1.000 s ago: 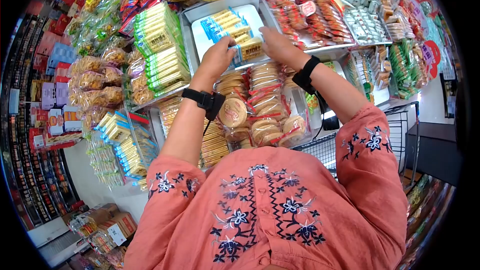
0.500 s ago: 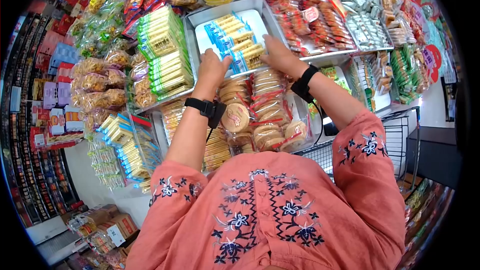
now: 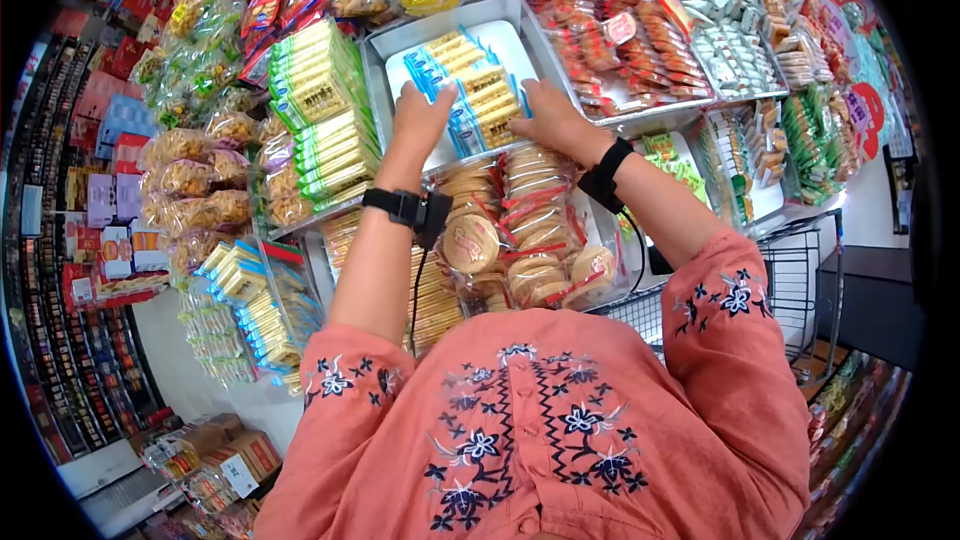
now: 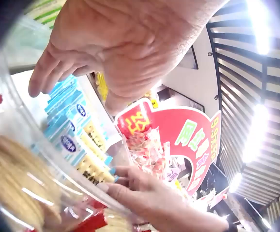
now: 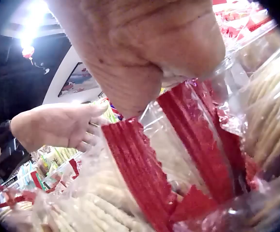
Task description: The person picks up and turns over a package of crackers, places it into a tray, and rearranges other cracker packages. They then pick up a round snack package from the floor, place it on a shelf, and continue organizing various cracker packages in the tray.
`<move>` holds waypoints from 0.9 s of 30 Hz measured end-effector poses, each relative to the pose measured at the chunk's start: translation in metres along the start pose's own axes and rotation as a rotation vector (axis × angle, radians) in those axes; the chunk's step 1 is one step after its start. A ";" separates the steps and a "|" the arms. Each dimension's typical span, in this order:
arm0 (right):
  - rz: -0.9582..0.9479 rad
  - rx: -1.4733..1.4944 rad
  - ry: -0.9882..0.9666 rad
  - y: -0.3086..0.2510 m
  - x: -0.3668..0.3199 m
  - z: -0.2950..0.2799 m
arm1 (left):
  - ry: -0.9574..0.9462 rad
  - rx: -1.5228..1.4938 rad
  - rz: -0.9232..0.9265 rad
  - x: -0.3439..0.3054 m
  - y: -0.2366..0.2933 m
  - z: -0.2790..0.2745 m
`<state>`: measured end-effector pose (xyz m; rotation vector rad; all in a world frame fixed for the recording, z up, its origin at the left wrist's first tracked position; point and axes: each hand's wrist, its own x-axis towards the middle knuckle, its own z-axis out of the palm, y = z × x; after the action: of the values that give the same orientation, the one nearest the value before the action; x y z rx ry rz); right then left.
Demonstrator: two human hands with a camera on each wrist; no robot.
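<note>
Blue-and-clear cracker packs [image 3: 487,105] lie in rows in a grey-rimmed tray [image 3: 377,75] in the head view. My left hand [image 3: 420,122] is at their left side, its fingers relaxed and thumb beside the packs. At their right end my right hand [image 3: 558,122] touches the packs with its thumb and fingers. The left wrist view shows the blue packs [image 4: 72,130] between my left hand [image 4: 120,46] and my right hand [image 4: 144,193]. In the right wrist view, my right hand [image 5: 149,43] hides what its fingertips touch.
Green-wrapped packs [image 3: 320,90] stand left of the tray, red-wrapped snacks [image 3: 640,40] to its right. Bagged round biscuits [image 3: 535,230] fill the tray nearer the body. A wire cart [image 3: 795,280] is at the right.
The pack between my hands a second ago now lies with the others. My hands have moved to either side of the packs, and the near packs sit more closely together.
</note>
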<state>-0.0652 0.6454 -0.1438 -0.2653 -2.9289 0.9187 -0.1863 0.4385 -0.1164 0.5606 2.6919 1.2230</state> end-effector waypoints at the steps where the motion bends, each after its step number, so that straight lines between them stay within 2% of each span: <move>1: 0.053 -0.010 -0.045 -0.004 0.000 -0.002 | -0.004 -0.030 -0.047 0.016 -0.008 0.003; 4: 0.052 0.020 -0.080 -0.005 0.002 -0.004 | -0.047 -0.154 -0.217 0.052 -0.012 0.006; 8: -0.030 0.079 -0.044 0.001 0.001 0.000 | -0.020 -0.144 -0.324 0.086 -0.019 0.019; 12: -0.019 0.117 -0.040 -0.001 0.002 -0.001 | -0.017 -0.109 -0.330 0.101 -0.021 0.029; 15: -0.021 0.140 -0.048 -0.001 0.001 -0.003 | -0.042 -0.189 -0.375 0.107 -0.031 0.034; 18: -0.068 0.128 0.024 -0.002 -0.002 -0.001 | -0.067 -0.309 -0.383 0.108 -0.038 0.033; 21: -0.075 0.120 0.016 -0.002 -0.002 -0.002 | -0.039 -0.328 -0.351 0.099 -0.032 0.027; 27: -0.089 0.112 0.076 -0.003 -0.005 0.000 | -0.103 -0.370 -0.366 0.104 -0.040 0.027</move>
<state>-0.0603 0.6421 -0.1420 -0.1590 -2.7836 1.0304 -0.2857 0.4731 -0.1608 0.0740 2.2648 1.4777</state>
